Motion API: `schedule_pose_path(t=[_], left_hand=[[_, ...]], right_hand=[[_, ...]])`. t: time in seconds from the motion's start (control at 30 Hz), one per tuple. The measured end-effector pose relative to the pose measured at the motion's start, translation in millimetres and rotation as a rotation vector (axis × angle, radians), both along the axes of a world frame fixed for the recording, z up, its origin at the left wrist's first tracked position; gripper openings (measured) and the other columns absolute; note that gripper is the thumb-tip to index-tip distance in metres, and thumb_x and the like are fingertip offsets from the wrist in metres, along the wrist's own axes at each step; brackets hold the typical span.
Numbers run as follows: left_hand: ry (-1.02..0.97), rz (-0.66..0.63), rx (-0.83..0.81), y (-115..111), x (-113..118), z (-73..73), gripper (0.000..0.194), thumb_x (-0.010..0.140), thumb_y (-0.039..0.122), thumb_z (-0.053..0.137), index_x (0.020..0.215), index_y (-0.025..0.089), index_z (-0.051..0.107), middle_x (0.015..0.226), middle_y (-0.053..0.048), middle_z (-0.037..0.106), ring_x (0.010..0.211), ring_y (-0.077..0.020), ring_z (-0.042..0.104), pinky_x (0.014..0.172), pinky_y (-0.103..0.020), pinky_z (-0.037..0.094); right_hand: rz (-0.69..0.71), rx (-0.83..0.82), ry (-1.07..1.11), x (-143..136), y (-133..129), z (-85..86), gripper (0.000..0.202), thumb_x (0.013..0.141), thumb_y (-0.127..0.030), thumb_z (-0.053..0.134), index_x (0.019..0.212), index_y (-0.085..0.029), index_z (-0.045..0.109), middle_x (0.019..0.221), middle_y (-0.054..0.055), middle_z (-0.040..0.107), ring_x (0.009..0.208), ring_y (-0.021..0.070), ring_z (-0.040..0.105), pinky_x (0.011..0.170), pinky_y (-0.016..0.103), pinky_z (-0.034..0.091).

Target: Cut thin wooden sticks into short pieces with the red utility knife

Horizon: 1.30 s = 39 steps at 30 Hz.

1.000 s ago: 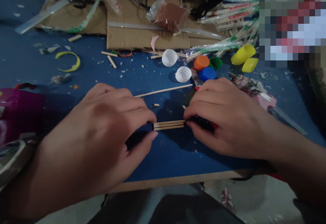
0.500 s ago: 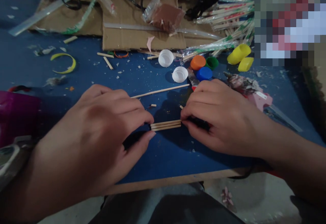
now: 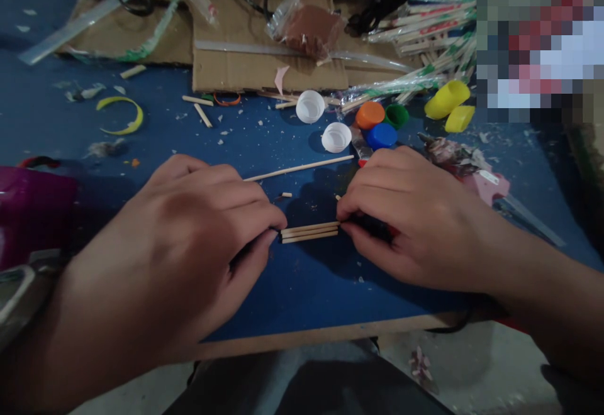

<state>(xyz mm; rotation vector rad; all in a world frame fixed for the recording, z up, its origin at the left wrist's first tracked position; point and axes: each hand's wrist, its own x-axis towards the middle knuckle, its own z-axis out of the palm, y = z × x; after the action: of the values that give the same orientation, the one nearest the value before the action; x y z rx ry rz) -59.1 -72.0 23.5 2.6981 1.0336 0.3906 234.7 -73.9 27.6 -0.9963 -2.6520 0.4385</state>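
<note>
Thumb and forefinger of the right hand close on the right end of the farthest of three short wooden sticks; opposite, the left hand sets its thumb and forefinger at the left ends, tips nearly together, though whether they clamp the wood cannot be told. The short wooden sticks line up side by side between the two hands, over the near part of a blue tabletop; whether they rest on it is unclear; a watch, partly out of frame, circles the left wrist. Just beyond the row lies a small wooden stub; farther back, a longer stick slants across the surface, its left end hidden behind the left hand. Two white caps sit near an orange cap, a blue cap and a green cap; two yellow pieces lie to their right. On the left, a curved yellow strip and a purple container share the tabletop with pale scraps; at the back, a brown item in clear plastic rests on cardboard, with plastic-wrapped sticks heaped alongside.
</note>
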Motion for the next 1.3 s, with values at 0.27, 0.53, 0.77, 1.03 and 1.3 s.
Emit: schedule_pose_path(t=[0.27,0.53,0.77,1.03,1.3], left_hand=[[0.021,-0.025,-0.003,0.8,-1.4,-1.9,0.031,0.113,0.031,0.050,0.103,0.031,0.080,0.100,-0.001,0.085,0.092,-0.0307,0.074,0.085,-0.054,0.043],[-0.025,-0.003,-0.042,0.4,-1.3,-2.3,0.028,0.111,0.032,0.053,0.102,0.032,0.079,0.101,0.000,0.084,0.092,-0.0306,0.072,0.088,-0.053,0.042],[-0.033,-0.014,-0.039,0.7,-0.7,-1.5,0.028,0.111,0.031,0.054,0.101,0.030,0.080,0.099,-0.002,0.084,0.091,-0.0315,0.073,0.087,-0.053,0.041],[-0.045,-0.011,-0.060,0.6,-0.2,-1.3,0.027,0.111,0.032,0.054,0.102,0.031,0.079,0.098,-0.001,0.083,0.091,-0.0310,0.073,0.088,-0.054,0.042],[-0.012,-0.027,-0.023,0.0,-1.1,-1.1,0.029,0.113,0.029,0.051,0.102,0.029,0.078,0.099,-0.001,0.083,0.091,-0.0308,0.072,0.088,-0.054,0.042]], right_hand=[[-0.002,-0.009,-0.002,-0.2,0.5,0.2,0.016,0.104,-0.015,0.063,0.098,-0.018,0.079,0.095,0.008,0.079,0.092,0.0299,0.066,0.087,0.049,0.047],[0.002,-0.018,0.009,-0.4,0.3,-0.6,0.017,0.103,-0.014,0.063,0.097,-0.017,0.080,0.094,0.008,0.078,0.091,0.0299,0.065,0.087,0.051,0.047],[0.004,-0.025,0.010,-0.6,0.6,-0.3,0.016,0.103,-0.014,0.064,0.097,-0.017,0.079,0.094,0.009,0.078,0.091,0.0302,0.065,0.087,0.051,0.048],[0.005,-0.028,0.011,0.1,0.6,-0.8,0.015,0.099,-0.012,0.064,0.096,-0.018,0.077,0.094,0.008,0.078,0.091,0.0305,0.066,0.086,0.051,0.048],[-0.003,-0.040,0.003,-0.3,0.1,-0.1,0.016,0.100,-0.012,0.064,0.095,-0.019,0.077,0.094,0.008,0.078,0.091,0.0301,0.065,0.088,0.050,0.047]])
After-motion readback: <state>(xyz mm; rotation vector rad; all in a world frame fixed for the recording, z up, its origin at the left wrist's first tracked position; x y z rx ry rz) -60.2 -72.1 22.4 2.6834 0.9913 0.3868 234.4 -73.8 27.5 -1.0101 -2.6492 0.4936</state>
